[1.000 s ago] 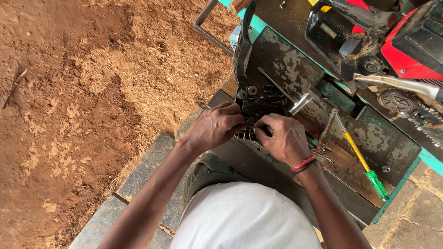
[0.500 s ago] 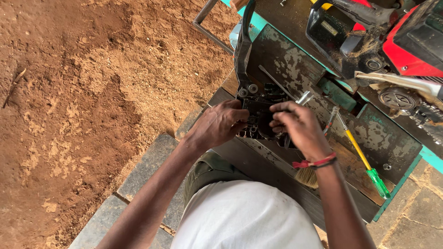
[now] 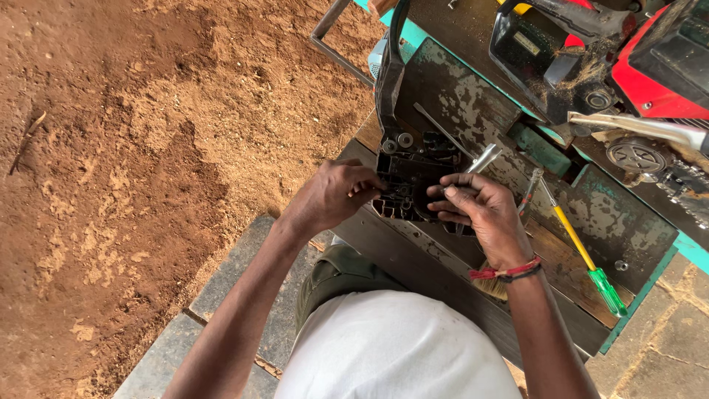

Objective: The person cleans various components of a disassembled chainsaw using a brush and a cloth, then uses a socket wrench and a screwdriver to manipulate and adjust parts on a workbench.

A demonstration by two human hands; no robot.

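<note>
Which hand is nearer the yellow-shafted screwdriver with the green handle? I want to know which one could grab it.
Right. The right hand works on the black machine part, just left of the screwdriver. The left hand grips the part's far side, farther away.

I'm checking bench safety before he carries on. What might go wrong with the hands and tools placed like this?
The black plastic machine housing sits near the worn green metal bench's front edge, steadied only by the left hand and right hand; it may slip off. The yellow-shafted, green-handled screwdriver lies close to the right forearm and might get knocked down. Small parts could vanish in the sawdust-covered ground.
</note>
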